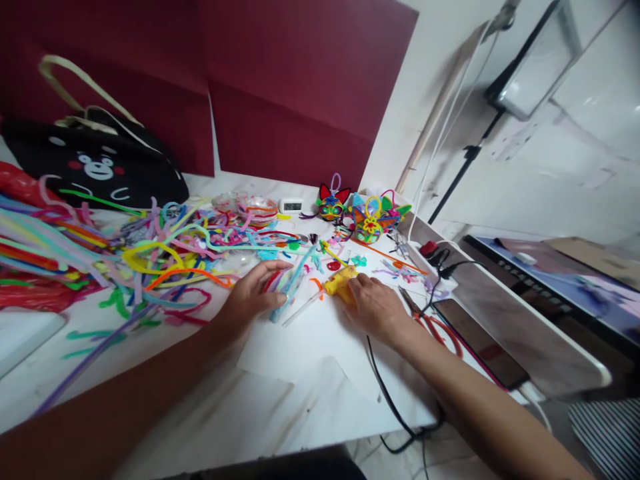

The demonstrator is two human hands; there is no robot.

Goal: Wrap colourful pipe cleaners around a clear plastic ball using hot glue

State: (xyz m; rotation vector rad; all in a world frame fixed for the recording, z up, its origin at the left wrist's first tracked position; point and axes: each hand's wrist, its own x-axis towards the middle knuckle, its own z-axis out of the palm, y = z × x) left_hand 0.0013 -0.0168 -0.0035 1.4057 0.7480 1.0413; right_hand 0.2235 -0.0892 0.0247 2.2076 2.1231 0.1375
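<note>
My left hand is closed on a pipe-cleaner piece in light blue, green and pink. Much of that piece is hidden by the fingers. To its right, my right hand grips a yellow hot glue gun close to the tabletop. A clear glue stick sticks out of the gun toward the left hand. White paper lies beneath both hands. Beyond them stand several colourful cat-face ornaments made of pipe cleaners.
Loose pipe cleaners heap up on the left, before a black bag. A small digital clock stands at the back. Orange-handled scissors and a phone lie right of my arm. A black cord runs over the table's front edge.
</note>
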